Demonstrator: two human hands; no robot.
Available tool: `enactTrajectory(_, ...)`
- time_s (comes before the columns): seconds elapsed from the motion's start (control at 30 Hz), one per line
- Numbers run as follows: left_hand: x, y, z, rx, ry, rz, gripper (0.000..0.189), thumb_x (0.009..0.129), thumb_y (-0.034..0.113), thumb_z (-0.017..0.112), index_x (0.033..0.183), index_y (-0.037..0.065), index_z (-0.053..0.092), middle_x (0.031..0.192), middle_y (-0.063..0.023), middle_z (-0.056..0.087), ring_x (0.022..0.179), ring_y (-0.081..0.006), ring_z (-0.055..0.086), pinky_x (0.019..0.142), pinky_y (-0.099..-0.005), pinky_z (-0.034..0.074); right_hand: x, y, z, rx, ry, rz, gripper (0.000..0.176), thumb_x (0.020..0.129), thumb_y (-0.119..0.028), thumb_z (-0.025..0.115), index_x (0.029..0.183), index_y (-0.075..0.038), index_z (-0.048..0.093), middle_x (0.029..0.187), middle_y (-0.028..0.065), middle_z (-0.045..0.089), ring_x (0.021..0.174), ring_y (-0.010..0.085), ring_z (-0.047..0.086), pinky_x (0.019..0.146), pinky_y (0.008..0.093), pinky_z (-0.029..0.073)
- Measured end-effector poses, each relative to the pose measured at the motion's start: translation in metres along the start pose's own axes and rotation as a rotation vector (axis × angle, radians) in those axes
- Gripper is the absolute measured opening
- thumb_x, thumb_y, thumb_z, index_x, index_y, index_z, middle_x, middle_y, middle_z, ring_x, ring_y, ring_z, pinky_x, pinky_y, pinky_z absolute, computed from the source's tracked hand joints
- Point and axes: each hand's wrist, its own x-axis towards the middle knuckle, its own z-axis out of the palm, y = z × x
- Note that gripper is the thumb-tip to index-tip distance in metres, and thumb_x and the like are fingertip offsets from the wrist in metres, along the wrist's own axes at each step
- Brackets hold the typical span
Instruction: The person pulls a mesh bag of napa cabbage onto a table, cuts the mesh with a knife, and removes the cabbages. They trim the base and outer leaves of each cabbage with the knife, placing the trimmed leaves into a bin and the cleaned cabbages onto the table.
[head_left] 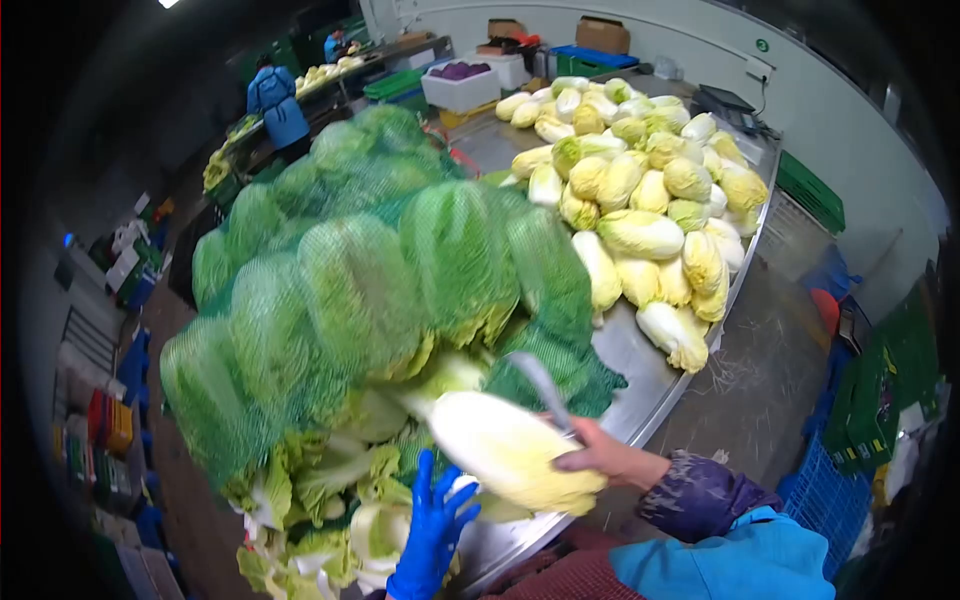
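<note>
A trimmed, pale yellow-white napa cabbage (505, 455) is tilted over the table's front edge. My right hand (600, 455), bare, is wrapped round the handle of a knife (540, 380), its thumb against the cabbage's leafy end. The curved blade points up and to the left, above the cabbage. Just below and left of the cabbage, my left hand (435, 525) wears a blue glove; its fingers are spread and hold nothing. Loose outer leaves (330, 475) lie left of that glove. Behind them, green mesh bags (360, 290) hold several untrimmed cabbages.
Trimmed cabbages (640, 190) are heaped on the metal table (635, 375) at the back right. Behind stand a white crate of purple produce (462, 88) and a scale (728, 105). Green crates (880, 385) line the right side. Two people in blue work at another table, far back left.
</note>
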Motion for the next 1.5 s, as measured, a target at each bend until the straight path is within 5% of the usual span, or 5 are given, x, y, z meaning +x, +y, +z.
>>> enactTrajectory(0.53, -0.155, -0.087, -0.290, 2.327, 0.424, -0.162, 0.033, 0.081, 0.030, 0.049, 0.113, 0.025, 0.057, 0.131, 0.0029, 0.047, 0.133, -0.0309, 0.027, 0.092, -0.0768, 0.004, 0.139, -0.195, -0.229, -0.052, 0.898, -0.648, 0.039, 0.083, -0.034, 0.061, 0.109, -0.006, 0.054, 0.095, 0.0091, 0.063, 0.071, 0.0142, 0.062, 0.042, 0.0236, 0.042)
enactTrajectory(0.7, -0.119, 0.019, -0.247, 2.029, 0.706, -0.819, 0.034, 0.074, 0.032, 0.061, 0.102, 0.014, 0.063, 0.103, -0.0117, 0.063, 0.096, -0.0294, 0.059, 0.085, -0.0533, 0.040, 0.125, -0.135, -0.090, -0.555, 0.208, -0.361, 0.017, 0.083, -0.013, 0.055, 0.096, -0.001, 0.056, 0.086, 0.0106, 0.065, 0.051, 0.0141, 0.060, 0.037, 0.0194, 0.039)
enactTrajectory(0.8, -0.069, 0.027, -0.207, 1.765, 0.631, -0.046, 0.022, 0.072, 0.024, 0.064, 0.086, 0.008, 0.062, 0.083, -0.0142, 0.062, 0.078, -0.0337, 0.060, 0.067, -0.0438, 0.046, 0.118, -0.078, -0.014, -0.721, -0.206, -0.178, 0.027, 0.083, -0.010, 0.060, 0.107, 0.001, 0.059, 0.076, 0.0068, 0.065, 0.053, 0.0105, 0.060, 0.048, 0.0223, 0.047)
enactTrajectory(1.13, 0.147, 0.098, -0.095, 1.118, 0.529, 0.832, 0.049, 0.091, 0.020, 0.050, 0.133, -0.002, 0.037, 0.132, -0.0182, 0.044, 0.121, -0.0296, 0.042, 0.102, -0.0341, 0.031, 0.176, 0.010, 0.038, -0.625, 0.110, -0.270, 0.071, 0.087, -0.026, 0.059, 0.134, 0.009, 0.018, 0.092, 0.0161, 0.058, 0.060, 0.0160, 0.062, 0.046, 0.0250, 0.044)
enactTrajectory(1.5, 0.133, 0.098, -0.074, 0.438, 0.238, 0.374, 0.040, 0.094, 0.023, 0.048, 0.127, -0.001, 0.045, 0.128, -0.0075, 0.046, 0.111, -0.0155, 0.048, 0.098, -0.0295, 0.037, 0.171, -0.011, 0.053, -0.307, 0.053, -0.133, 0.049, 0.088, -0.020, 0.060, 0.121, -0.003, 0.029, 0.058, 0.0048, 0.052, 0.039, 0.0112, 0.048, 0.034, 0.0229, 0.035)
